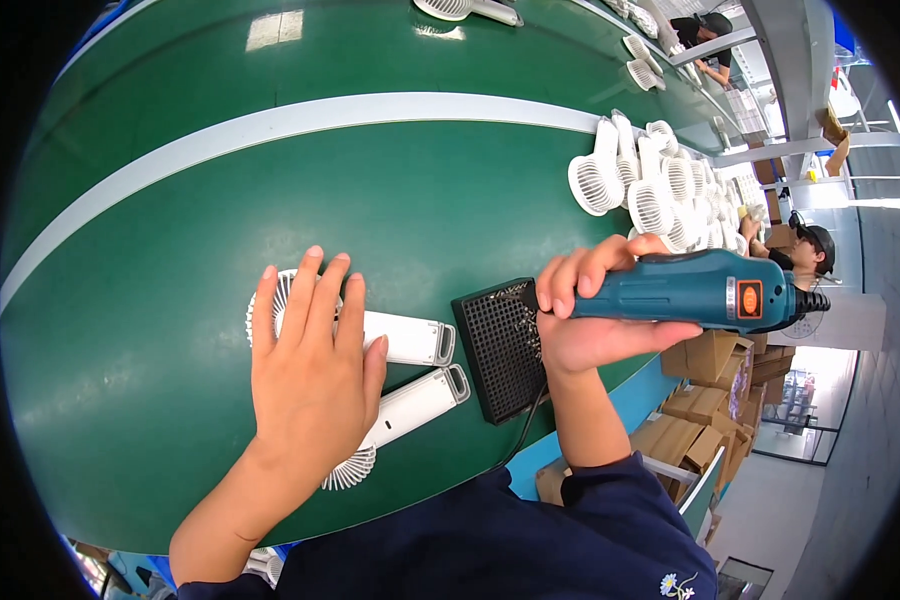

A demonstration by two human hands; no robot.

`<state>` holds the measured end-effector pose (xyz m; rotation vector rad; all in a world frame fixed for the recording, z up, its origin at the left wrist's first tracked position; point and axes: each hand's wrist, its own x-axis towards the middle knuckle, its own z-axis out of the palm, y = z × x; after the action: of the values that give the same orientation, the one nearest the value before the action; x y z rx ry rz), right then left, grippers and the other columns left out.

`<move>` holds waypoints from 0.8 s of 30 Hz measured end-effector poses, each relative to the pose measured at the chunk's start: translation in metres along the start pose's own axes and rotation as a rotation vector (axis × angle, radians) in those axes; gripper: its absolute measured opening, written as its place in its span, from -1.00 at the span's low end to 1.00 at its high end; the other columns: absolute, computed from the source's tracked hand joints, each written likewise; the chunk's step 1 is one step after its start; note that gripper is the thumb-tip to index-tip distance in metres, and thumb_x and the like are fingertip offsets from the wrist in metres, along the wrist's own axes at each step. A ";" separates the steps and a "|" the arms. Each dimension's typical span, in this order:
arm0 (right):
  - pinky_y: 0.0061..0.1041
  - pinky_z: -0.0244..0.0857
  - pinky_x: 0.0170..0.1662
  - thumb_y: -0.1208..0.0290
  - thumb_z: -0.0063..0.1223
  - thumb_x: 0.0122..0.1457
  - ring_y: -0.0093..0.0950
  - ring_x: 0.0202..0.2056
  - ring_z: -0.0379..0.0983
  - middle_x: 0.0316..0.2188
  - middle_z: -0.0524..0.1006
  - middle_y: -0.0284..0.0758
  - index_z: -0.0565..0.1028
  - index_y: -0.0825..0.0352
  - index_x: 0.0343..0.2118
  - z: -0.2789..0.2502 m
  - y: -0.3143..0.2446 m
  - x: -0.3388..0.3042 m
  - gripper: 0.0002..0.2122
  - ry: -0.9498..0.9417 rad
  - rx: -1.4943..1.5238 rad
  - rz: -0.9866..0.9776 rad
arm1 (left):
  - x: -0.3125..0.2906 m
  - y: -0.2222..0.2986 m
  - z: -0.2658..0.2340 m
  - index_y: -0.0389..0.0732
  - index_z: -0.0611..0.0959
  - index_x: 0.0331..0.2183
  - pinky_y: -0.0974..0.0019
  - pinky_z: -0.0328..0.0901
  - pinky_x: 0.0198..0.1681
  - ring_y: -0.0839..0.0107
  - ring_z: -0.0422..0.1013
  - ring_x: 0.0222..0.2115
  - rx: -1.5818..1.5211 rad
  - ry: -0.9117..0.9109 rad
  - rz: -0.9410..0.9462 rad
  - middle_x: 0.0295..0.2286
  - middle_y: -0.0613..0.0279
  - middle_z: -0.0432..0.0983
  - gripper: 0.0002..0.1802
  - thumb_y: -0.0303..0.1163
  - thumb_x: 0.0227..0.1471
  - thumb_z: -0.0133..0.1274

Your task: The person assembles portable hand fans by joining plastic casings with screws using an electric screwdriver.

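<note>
Teal in casing, an electric screwdriver [660, 290] was gripped in the right hand [582, 340], its nose near a black gridded tray [492, 365]. The left hand [308, 385] lay open over a white fan [402, 338] on the green surface [160, 260], another fan [413, 404] just beside.

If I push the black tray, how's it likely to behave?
The tray looks low and broad, so it'd probably slide rather than tip. Straight edges and a regular grid suggest it's stiff. The small pieces on it look loose, so a jolt might scatter some.
</note>
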<state>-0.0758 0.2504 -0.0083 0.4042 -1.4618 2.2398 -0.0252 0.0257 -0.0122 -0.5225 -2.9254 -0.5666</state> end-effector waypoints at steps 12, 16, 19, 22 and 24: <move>-0.59 0.10 -0.75 -0.59 -0.41 -0.07 -0.59 -0.80 0.16 -0.66 0.28 -0.43 0.30 0.16 -0.10 -0.001 0.004 -0.001 -0.18 0.054 -0.042 0.019 | 0.000 0.000 -0.002 -0.40 0.51 -0.09 -0.10 -0.10 0.26 0.12 0.13 0.17 -0.010 -0.003 -0.006 0.01 0.00 0.35 -0.53 -0.30 0.00 0.08; -0.58 0.11 -0.75 -0.58 -0.42 -0.05 -0.58 -0.79 0.17 -0.65 0.27 -0.42 0.30 0.17 -0.11 -0.002 0.005 0.000 -0.19 0.077 0.002 0.017 | 0.001 0.000 -0.001 -0.40 0.52 -0.09 -0.10 -0.10 0.26 0.12 0.13 0.17 -0.011 -0.005 -0.005 0.01 0.00 0.35 -0.53 -0.30 -0.01 0.08; -0.57 0.12 -0.74 -0.57 -0.41 -0.04 -0.57 -0.78 0.18 -0.65 0.28 -0.41 0.30 0.18 -0.11 -0.005 0.004 -0.001 -0.19 0.012 -0.027 0.014 | 0.002 0.001 -0.001 -0.41 0.52 -0.09 -0.10 -0.10 0.26 0.12 0.13 0.17 -0.013 -0.001 0.000 0.01 0.00 0.35 -0.53 -0.30 -0.01 0.08; -0.56 0.13 -0.74 -0.56 -0.39 -0.03 -0.56 -0.78 0.19 -0.65 0.28 -0.41 0.30 0.18 -0.11 -0.001 0.004 -0.004 -0.20 -0.059 -0.068 -0.010 | 0.002 0.001 -0.002 -0.41 0.52 -0.09 -0.10 -0.09 0.26 0.12 0.13 0.17 -0.011 0.010 -0.002 0.01 0.00 0.35 -0.53 -0.30 -0.02 0.08; -0.55 0.14 -0.73 -0.55 -0.39 -0.03 -0.56 -0.78 0.19 -0.64 0.29 -0.40 0.30 0.19 -0.11 0.002 0.003 -0.005 -0.21 -0.067 -0.081 -0.034 | 0.000 0.001 -0.002 -0.41 0.52 -0.09 -0.10 -0.09 0.26 0.12 0.13 0.17 -0.019 0.010 -0.006 0.01 0.00 0.36 -0.53 -0.31 -0.02 0.09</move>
<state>-0.0733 0.2467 -0.0126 0.4790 -1.5615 2.1516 -0.0249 0.0259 -0.0096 -0.5122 -2.9162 -0.5960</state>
